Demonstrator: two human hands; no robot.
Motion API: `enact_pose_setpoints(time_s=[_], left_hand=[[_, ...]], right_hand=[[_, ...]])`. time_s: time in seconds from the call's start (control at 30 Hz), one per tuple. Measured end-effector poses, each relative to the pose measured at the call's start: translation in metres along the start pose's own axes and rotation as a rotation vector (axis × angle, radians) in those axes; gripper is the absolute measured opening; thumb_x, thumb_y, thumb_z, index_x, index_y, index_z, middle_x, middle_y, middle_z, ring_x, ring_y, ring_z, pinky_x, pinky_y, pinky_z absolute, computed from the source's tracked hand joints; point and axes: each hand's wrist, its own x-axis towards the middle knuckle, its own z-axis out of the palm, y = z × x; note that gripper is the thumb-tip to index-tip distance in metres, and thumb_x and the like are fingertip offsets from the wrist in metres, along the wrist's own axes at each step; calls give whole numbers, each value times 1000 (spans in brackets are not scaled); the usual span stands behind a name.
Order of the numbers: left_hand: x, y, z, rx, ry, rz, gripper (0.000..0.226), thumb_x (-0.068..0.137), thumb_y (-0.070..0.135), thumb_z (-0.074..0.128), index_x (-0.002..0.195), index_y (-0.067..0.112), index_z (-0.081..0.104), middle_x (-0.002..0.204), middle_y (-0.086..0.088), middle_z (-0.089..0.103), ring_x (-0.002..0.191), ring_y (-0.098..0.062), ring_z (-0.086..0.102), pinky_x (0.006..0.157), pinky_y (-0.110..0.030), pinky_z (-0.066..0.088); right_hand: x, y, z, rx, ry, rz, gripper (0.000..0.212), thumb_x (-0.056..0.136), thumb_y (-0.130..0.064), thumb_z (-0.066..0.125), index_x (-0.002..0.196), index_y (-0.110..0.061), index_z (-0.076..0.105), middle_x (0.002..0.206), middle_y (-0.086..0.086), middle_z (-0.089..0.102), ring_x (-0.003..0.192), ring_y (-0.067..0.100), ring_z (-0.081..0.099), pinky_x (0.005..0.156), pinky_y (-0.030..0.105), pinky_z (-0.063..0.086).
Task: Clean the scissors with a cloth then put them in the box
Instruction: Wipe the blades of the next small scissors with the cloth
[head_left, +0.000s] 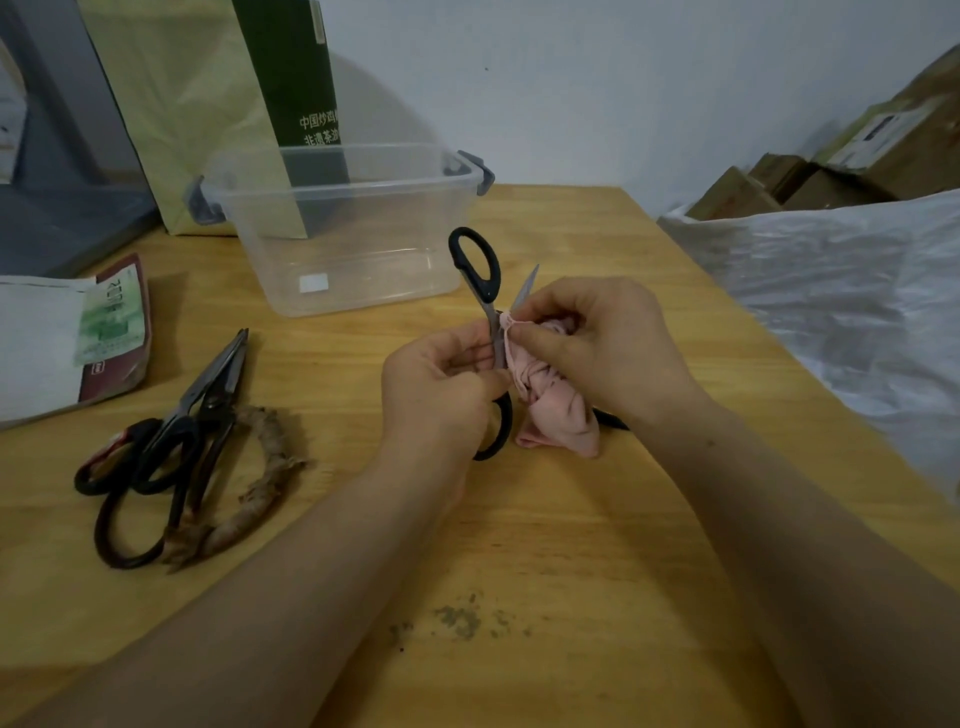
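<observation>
My left hand (441, 387) grips the scissors (487, 291) near the pivot; my right hand (597, 343) pinches the soft cloth (550, 410) against the blade. Probably stiff, sharp: I'd hold the handles.

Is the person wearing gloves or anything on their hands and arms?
No. The left hand and the right hand are bare: no gloves, and no rings, watch or bracelet show. Both forearms are bare too, with no sleeves in view.

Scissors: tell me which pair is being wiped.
The black-handled pair in the left hand, its blade pinched through the pink cloth by the right hand. The other pairs lie piled on the table, untouched.
</observation>
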Motion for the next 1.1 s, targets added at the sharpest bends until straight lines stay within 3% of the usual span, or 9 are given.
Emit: enact_pose_setpoints(time_s=[0.13,0.27,0.5,0.67,0.77,0.83,0.93,1.1], left_hand=[[2,-1,-1,-63,20,-39,37,75,-19,59,86,14,70,80,-1,73,80,-13,69,74,-23,57],[3,-3,0,-90,22,-39,42,75,-23,55,84,15,70,73,3,73,78,-11,70,68,-19,56],[-2,-1,7,-47,-10,8,43,76,-22,55,88,18,70,82,1,73,80,-8,70,67,-16,54],[-5,-3,10,-65,-13,-15,38,79,-17,58,85,19,68,88,-1,72,86,-11,68,73,-16,55],[-3,-1,7,-67,-3,-7,38,80,-17,58,85,20,68,82,4,72,80,-5,68,74,-15,54],[-2,1,4,-78,-17,2,40,79,-18,58,83,21,68,78,7,73,78,-4,69,68,-14,54],[-3,2,3,-74,-33,10,42,77,-20,57,83,20,68,77,5,74,80,-8,70,66,-15,54],[-3,1,4,-43,-44,3,41,78,-18,58,84,21,69,79,6,73,77,-4,68,68,-14,53]], right_hand=[[-5,-6,0,-45,-12,-116,5,79,-15,73,84,-17,74,76,-12,63,76,7,62,70,27,52],[-4,-11,5,-111,-5,-170,7,75,-13,71,81,-17,72,79,-2,68,75,15,61,69,38,52],[-1,-12,5,-50,117,56,11,79,-23,68,74,-20,59,73,-8,61,71,9,57,62,27,48],[3,-6,-2,-42,205,108,9,82,-20,64,76,-17,58,77,-9,60,76,11,57,71,34,50],[-2,-7,-5,97,229,109,16,79,-17,68,70,-23,58,72,-12,60,68,2,56,64,22,49],[-7,-11,-2,135,145,59,19,78,-16,72,68,-26,60,67,-13,61,64,0,57,60,18,49],[-9,-13,6,59,45,11,15,78,-17,73,69,-22,62,65,-11,61,62,4,55,61,26,51],[-2,-8,2,56,150,56,15,81,-17,68,71,-19,58,70,-8,60,66,8,55,63,31,50]])
